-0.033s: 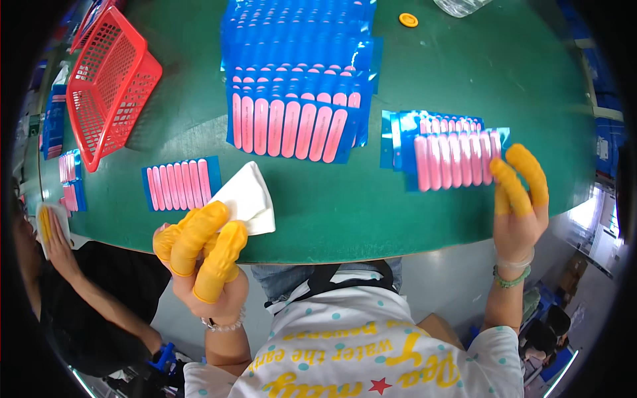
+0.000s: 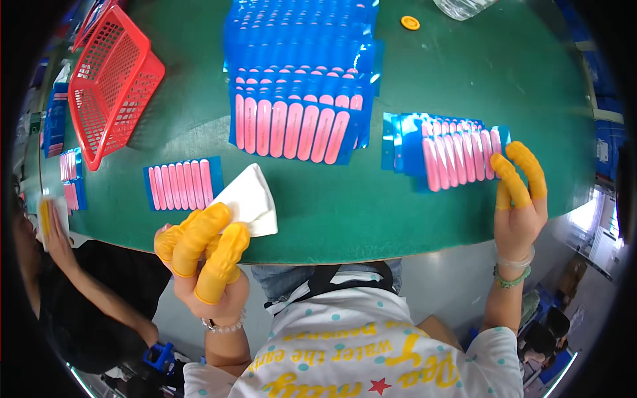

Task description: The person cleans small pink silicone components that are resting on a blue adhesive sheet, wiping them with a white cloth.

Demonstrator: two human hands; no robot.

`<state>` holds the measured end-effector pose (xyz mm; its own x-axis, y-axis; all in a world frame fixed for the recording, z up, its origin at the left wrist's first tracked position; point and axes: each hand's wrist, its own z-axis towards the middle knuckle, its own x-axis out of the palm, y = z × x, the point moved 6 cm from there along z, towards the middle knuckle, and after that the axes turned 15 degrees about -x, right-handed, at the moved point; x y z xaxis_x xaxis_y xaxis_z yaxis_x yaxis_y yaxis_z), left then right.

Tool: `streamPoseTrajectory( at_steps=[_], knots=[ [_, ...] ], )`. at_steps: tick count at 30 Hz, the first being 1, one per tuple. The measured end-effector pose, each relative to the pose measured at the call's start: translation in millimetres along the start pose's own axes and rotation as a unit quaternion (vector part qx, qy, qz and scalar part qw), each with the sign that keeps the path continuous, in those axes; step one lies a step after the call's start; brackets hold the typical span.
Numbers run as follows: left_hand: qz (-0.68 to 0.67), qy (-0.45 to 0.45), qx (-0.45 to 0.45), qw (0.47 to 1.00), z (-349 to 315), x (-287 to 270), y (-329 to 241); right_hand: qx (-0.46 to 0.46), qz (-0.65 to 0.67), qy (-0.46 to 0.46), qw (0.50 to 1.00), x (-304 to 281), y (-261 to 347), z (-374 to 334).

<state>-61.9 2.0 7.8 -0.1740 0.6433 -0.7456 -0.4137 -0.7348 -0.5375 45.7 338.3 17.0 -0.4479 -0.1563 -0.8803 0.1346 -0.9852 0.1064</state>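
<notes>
My left hand point(image 2: 202, 255), with yellow finger cots, is closed on a folded white cloth point(image 2: 253, 202) near the table's front edge. Just beyond it lies a blue sheet point(image 2: 217, 179) with a row of pink, round-ended strips. At the right, my right hand point(image 2: 521, 199), also in yellow finger cots, has its fingertips on the right end of a blue sheet of pink strips point(image 2: 462, 159). That sheet is tilted over a small overlapping pile of similar sheets point(image 2: 391, 149). Its grip is partly hidden.
A large overlapping stack of pink-strip sheets point(image 2: 292, 129) fills the middle of the green table point(image 2: 332, 225). A red basket point(image 2: 126, 86) stands tilted at left. A yellow ring point(image 2: 410, 23) and a clear container point(image 2: 462, 6) lie at the back. A co-worker's hand point(image 2: 61, 242) works at far left.
The sheet at my right hand has turned slightly and shifted a little to the right. My left hand keeps its hold on the cloth. The co-worker's white cloth has tilted.
</notes>
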Motion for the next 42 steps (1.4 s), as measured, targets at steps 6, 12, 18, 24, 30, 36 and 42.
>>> streamPoseTrajectory(
  at_steps=[6, 12, 18, 24, 30, 36, 42],
  knots=[
    [-0.007, 0.042, -0.008, 0.999, -7.1, -3.8, -13.0, -0.035, -0.002, 0.097, 0.995, 2.9, 26.5, 7.0],
    [-0.158, 0.208, 0.086, 0.961, -10.2, 12.9, -46.2, -0.029, 0.485, 0.094, 0.869, 45.3, 108.8, 37.3],
    [-0.025, 0.258, 0.046, 0.965, 0.7, 12.8, -41.5, -0.129, 0.431, 0.037, 0.892, 42.4, 122.1, 51.4],
    [0.074, 0.101, -0.032, 0.992, 15.9, -14.3, -5.9, -0.127, 0.1, 0.15, 0.975, 62.6, 116.8, 80.3],
    [0.15, 0.073, -0.015, 0.986, 27.0, -14.7, -7.9, -0.167, 0.137, 0.271, 0.938, 56.7, 134.0, 26.8],
    [0.183, 0.189, 0.17, 0.95, 21.3, 29.8, -42.0, -0.153, 0.191, 0.231, 0.942, 51.1, 140.8, 21.5],
    [0.234, 0.187, 0.241, 0.923, -23.0, 12.6, -35.8, -0.141, 0.188, 0.235, 0.943, 53.6, 142.1, 17.0]
  ],
)
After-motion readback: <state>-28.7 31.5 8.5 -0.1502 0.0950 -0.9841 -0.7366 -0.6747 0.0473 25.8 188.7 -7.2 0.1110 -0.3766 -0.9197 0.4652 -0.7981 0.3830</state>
